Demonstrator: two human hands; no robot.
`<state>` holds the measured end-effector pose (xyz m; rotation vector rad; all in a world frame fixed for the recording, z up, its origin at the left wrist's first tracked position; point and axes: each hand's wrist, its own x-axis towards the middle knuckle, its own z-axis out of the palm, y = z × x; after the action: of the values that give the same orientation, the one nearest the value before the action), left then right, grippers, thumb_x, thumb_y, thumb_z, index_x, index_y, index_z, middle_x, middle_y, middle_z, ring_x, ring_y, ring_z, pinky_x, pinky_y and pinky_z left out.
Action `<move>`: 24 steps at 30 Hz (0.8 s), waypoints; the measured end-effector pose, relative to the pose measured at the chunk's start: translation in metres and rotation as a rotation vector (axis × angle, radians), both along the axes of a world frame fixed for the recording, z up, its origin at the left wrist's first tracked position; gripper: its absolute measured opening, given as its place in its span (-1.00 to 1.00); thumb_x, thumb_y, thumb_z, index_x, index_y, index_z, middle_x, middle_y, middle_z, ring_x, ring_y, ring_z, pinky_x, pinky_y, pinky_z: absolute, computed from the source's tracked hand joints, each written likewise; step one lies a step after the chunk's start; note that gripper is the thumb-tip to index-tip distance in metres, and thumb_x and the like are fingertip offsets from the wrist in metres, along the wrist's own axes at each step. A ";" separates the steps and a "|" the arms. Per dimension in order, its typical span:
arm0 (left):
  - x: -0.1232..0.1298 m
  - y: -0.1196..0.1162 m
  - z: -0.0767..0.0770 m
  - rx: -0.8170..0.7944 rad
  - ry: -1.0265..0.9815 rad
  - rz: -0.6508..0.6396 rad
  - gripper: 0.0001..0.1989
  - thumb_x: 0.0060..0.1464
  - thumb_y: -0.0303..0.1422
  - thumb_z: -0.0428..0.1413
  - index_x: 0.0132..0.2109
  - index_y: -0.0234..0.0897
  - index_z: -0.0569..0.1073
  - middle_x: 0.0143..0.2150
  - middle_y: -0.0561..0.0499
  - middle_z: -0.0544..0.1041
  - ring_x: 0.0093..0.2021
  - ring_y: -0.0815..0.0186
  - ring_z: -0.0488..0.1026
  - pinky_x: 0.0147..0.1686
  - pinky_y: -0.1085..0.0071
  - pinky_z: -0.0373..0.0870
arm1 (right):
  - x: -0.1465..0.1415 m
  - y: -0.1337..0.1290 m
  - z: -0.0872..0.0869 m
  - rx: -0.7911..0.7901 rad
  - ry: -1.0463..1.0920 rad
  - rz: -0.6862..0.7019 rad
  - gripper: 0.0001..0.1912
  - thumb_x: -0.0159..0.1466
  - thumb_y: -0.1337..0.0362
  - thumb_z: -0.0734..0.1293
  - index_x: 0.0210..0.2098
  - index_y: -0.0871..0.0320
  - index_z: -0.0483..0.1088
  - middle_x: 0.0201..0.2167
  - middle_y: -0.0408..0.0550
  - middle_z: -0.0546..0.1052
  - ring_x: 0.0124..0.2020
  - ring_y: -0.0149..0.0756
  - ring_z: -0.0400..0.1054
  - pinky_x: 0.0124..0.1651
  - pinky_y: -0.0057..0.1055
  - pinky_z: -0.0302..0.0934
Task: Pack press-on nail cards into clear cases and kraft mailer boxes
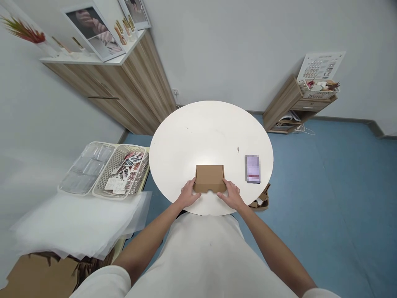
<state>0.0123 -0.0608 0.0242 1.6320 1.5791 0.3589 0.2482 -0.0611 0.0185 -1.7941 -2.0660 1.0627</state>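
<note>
A person in white sleeves stands at a round white table (211, 128), both bare hands on a small brown cardboard box (209, 176). The box lies flat near the middle of the table's near edge, its lid down and a notch in its near side. The left hand (188, 195) is at the box's left side and the right hand (231, 195) at its right side; on each, the fingers rest against the cardboard and the thumb is spread away toward the box's near edge. I cannot tell whether they are clamped on it. To the right on the table lies a phone-like device (253, 169), its screen blurred. Left of the table, a white basket (143, 167) holds printed cards, and translucent white sheets (71, 223) are spread in front of it. Far left stands a wood-grain cabinet (151, 74); far right, a smaller wooden unit (281, 103) stands on the blue floor (316, 186).
</note>
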 end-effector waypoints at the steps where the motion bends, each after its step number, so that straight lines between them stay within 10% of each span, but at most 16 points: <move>1: 0.000 0.001 0.001 0.022 -0.013 0.009 -0.28 -0.10 -0.31 0.07 0.21 -0.18 -0.02 0.01 -0.11 0.30 0.03 0.15 0.24 -0.01 0.20 0.17 | 0.001 0.002 0.003 0.014 0.014 -0.012 -0.29 0.12 -0.04 0.18 0.18 0.03 -0.09 0.03 0.05 0.25 0.07 -0.11 0.11 0.07 -0.10 -0.08; 24: 0.002 0.028 0.013 0.200 0.157 0.123 -0.61 0.10 -0.39 -0.11 0.09 -0.27 0.24 -0.36 -0.03 0.32 -0.34 0.28 0.31 -0.32 0.36 0.29 | -0.007 0.042 0.032 -0.016 0.212 -0.241 -0.49 0.26 -0.02 -0.04 -0.32 0.14 0.40 -0.38 -0.02 0.39 -0.20 -0.23 0.28 -0.19 -0.38 0.11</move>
<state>0.0147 -0.0330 0.0373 1.7537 1.8160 0.4765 0.2411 -0.0191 0.0504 -1.7952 -1.6767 1.1462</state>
